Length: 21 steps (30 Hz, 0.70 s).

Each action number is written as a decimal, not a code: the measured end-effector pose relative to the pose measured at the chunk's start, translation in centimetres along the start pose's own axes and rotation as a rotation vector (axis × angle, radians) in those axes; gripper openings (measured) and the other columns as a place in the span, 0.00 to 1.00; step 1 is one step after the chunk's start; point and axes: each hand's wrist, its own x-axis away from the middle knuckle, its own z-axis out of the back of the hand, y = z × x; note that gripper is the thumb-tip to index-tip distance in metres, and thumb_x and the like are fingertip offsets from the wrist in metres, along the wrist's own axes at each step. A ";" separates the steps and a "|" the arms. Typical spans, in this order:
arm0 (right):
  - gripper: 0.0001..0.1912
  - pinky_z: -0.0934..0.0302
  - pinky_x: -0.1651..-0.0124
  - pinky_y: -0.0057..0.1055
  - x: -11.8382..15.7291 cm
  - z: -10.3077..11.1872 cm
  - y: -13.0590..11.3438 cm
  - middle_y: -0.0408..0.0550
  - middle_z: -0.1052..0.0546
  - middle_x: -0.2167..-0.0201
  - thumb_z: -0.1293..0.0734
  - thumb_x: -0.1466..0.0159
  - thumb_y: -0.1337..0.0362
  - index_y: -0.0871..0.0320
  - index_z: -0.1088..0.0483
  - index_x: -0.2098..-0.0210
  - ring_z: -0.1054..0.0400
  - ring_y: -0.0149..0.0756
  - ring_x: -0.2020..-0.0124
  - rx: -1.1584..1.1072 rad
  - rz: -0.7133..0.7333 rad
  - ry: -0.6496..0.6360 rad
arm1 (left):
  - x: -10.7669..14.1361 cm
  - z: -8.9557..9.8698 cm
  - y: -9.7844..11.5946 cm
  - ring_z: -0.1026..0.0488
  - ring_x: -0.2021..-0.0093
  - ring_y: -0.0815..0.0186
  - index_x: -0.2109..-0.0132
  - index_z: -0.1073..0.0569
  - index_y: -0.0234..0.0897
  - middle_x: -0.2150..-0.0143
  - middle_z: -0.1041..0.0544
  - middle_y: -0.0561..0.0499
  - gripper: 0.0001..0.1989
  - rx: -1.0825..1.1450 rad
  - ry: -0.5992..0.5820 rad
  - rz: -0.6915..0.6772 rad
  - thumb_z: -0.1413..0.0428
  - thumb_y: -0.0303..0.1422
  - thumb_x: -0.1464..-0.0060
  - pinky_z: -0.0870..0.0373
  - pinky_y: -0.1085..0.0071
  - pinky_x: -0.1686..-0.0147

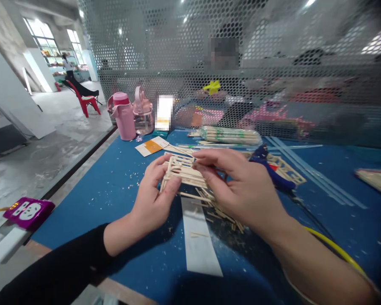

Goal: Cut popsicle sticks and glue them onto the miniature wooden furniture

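Note:
A small openwork model of pale wooden sticks (186, 174) is held above the blue tabletop. My left hand (154, 197) grips its left end, with the thumb in front and the fingers behind. My right hand (241, 182) is at the model's right side, thumb and forefinger pinched together over its upper edge. Whatever sits between those fingertips is too small to make out. Below the model lie loose cut sticks (230, 218), partly on a white paper strip (201, 256). A dark blue glue gun (281, 180) rests behind my right hand, partly covered by it.
Bagged wooden sticks (230, 134) lie along the perforated metal screen (165, 51). A pink flask (124, 118), a clear bottle (143, 118) and a lit phone (164, 113) stand back left. Clear glue sticks (317, 178) lie right. A purple power strip (30, 212) sits at the left edge.

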 end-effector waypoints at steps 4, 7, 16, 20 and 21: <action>0.18 0.44 0.44 0.55 -0.2 0.9 -0.9 0.47 0.22 0.58 0.40 0.40 0.72 0.53 0.35 0.51 0.27 0.44 0.57 0.103 0.075 -0.048 | 0.8 0.2 -0.4 0.37 0.42 0.58 0.47 0.33 0.40 0.44 0.32 0.43 0.13 -0.034 -0.023 -0.037 0.54 0.34 0.37 0.42 0.55 0.42; 0.25 0.33 0.55 0.43 -0.8 2.0 -1.5 0.47 0.22 0.57 0.38 0.43 0.71 0.52 0.39 0.45 0.27 0.42 0.59 -0.007 -0.026 -0.152 | 0.9 0.4 -0.5 0.39 0.40 0.57 0.48 0.34 0.40 0.42 0.33 0.42 0.13 -0.079 -0.069 -0.121 0.54 0.34 0.37 0.44 0.53 0.41; 0.26 0.31 0.74 0.30 -2.5 1.9 -0.5 0.44 0.21 0.67 0.38 0.40 0.70 0.52 0.43 0.42 0.25 0.38 0.70 -0.505 -0.247 -0.509 | 0.9 0.8 0.1 0.43 0.38 0.57 0.56 0.31 0.40 0.43 0.33 0.43 0.09 -0.094 -0.101 -0.086 0.54 0.35 0.37 0.46 0.52 0.40; 0.27 0.33 0.78 0.31 -2.5 1.6 -1.0 0.44 0.21 0.70 0.40 0.39 0.70 0.53 0.43 0.41 0.26 0.38 0.74 -0.507 -0.249 -0.488 | 1.0 0.6 0.7 0.39 0.40 0.57 0.60 0.30 0.39 0.47 0.30 0.43 0.07 -0.061 -0.061 -0.043 0.53 0.33 0.38 0.43 0.52 0.42; 0.27 0.33 0.78 0.31 -2.5 1.5 -1.1 0.44 0.21 0.70 0.40 0.39 0.70 0.53 0.43 0.41 0.26 0.38 0.74 -0.500 -0.252 -0.485 | 1.0 0.5 0.8 0.38 0.41 0.58 0.60 0.30 0.39 0.49 0.29 0.43 0.07 -0.051 -0.052 -0.031 0.52 0.32 0.39 0.42 0.53 0.43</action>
